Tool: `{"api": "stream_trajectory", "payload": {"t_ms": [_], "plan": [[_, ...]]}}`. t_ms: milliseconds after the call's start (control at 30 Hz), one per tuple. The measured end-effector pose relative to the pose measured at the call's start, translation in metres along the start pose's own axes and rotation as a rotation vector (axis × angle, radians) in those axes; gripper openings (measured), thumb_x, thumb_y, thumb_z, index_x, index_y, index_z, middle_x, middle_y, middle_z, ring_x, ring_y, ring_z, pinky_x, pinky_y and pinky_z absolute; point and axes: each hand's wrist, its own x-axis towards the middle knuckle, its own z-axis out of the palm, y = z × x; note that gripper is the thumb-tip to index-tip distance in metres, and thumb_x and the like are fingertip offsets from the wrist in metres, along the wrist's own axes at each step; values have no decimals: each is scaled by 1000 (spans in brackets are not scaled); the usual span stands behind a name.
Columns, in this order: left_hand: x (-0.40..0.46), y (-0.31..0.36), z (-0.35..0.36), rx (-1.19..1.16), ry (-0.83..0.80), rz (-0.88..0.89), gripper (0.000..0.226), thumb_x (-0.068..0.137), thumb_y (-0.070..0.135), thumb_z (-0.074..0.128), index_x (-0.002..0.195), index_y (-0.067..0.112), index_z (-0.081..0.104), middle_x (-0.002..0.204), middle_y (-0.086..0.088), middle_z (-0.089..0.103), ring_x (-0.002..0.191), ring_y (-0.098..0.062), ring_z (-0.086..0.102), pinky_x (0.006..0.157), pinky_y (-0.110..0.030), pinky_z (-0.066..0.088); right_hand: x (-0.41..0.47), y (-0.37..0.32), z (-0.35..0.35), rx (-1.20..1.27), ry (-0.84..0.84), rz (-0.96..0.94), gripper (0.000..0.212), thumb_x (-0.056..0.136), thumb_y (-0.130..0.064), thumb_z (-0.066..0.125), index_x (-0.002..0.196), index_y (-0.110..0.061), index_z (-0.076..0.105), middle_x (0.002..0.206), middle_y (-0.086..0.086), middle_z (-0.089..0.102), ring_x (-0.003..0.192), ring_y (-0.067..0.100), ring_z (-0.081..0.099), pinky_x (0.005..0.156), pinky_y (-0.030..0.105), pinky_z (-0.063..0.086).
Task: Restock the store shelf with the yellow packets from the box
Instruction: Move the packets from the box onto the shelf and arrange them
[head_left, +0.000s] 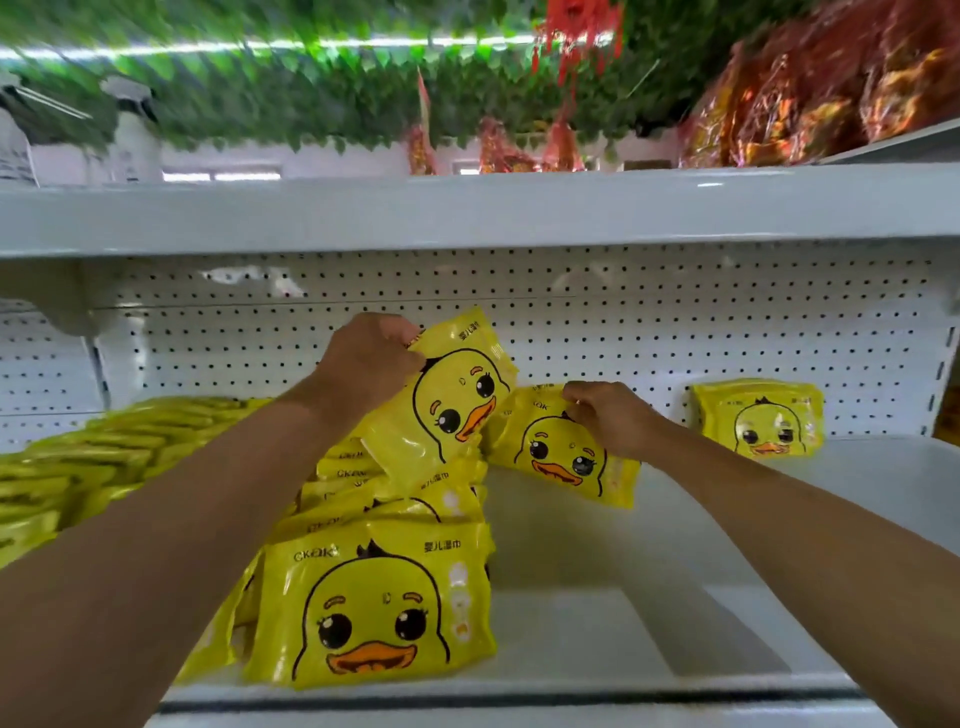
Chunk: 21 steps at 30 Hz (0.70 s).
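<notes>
- Head view: your left hand (363, 358) gripped a tilted yellow packet (447, 395) by its top edge above the shelf (675, 571) row.
- Your right hand (608, 415) pinched a second packet (561, 457), leaning beside it.

A single wide-angle head view is given, aimed forward and slightly down at close range into a white metal shelf bay (675, 561); its perforated white back panel (675, 332) is faced squarely across mid-frame.
</notes>
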Motion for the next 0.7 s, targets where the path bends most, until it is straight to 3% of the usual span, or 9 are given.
{"api": "stream_trajectory", "payload": {"t_ms": [67, 133, 267, 333, 400, 467, 533, 700], "plan": [[10, -10, 2, -3, 4, 6, 26, 87, 5, 61, 70, 24, 57, 82, -6, 59, 60, -12, 48, 43, -12, 39, 17, 2, 11, -16, -35, -15, 21, 98, -17, 43, 86, -27, 57, 87, 2, 58, 83, 25, 57, 79, 35, 46], [18, -17, 3, 13, -15, 25, 25, 86, 5, 61, 69, 24, 59, 80, -8, 61, 55, -11, 46, 41, -13, 39, 29, 3, 21, -76, -55, -44, 19, 98, -17, 44, 100, -21, 63, 98, -1, 61, 92, 23, 57, 88, 35, 45], [30, -23, 4, -15, -43, 47, 28, 86, 7, 61, 69, 28, 56, 79, -2, 61, 63, -8, 50, 58, -19, 37, 40, 3, 34, -276, 17, -131, 15, 92, -9, 46, 90, -18, 57, 85, -6, 54, 78, 19, 48, 81, 28, 28], [35, -23, 5, -42, -51, 52, 32, 87, 7, 61, 67, 30, 53, 74, 5, 57, 65, -7, 50, 60, -19, 38, 41, 5, 39, -323, 65, -128, 8, 92, -13, 47, 96, -18, 52, 93, -2, 55, 88, 20, 50, 83, 32, 28], [36, -20, 8, -27, -72, 61, 25, 87, 7, 62, 72, 27, 57, 76, 4, 59, 67, -8, 52, 61, -18, 38, 40, 7, 40, -317, 81, -79, 18, 91, -21, 50, 108, -14, 50, 108, 4, 55, 103, 23, 49, 90, 34, 30], [37, -17, 10, 15, -83, 68, 11, 87, 9, 62, 92, 18, 66, 90, -3, 65, 76, -15, 56, 64, -19, 39, 37, 10, 36, -296, 102, -22, 33, 90, -29, 54, 119, -14, 47, 120, 6, 51, 113, 24, 45, 95, 36, 31], [39, -12, 15, 37, -76, 74, 20, 87, 9, 62, 106, 12, 66, 99, -6, 64, 84, -17, 56, 67, -20, 39, 30, 12, 26, -244, 127, 33, 45, 88, -32, 57, 128, -15, 44, 127, 6, 47, 119, 24, 41, 97, 36, 32], [47, 15, 45, 37, -107, 148, 18, 86, 6, 63, 102, 11, 66, 95, -6, 61, 81, -18, 54, 64, -20, 37, -2, 31, -6, -154, 81, 150, 49, 88, -26, 59, 132, -13, 41, 133, 10, 41, 123, 26, 38, 99, 38, 39]]}}
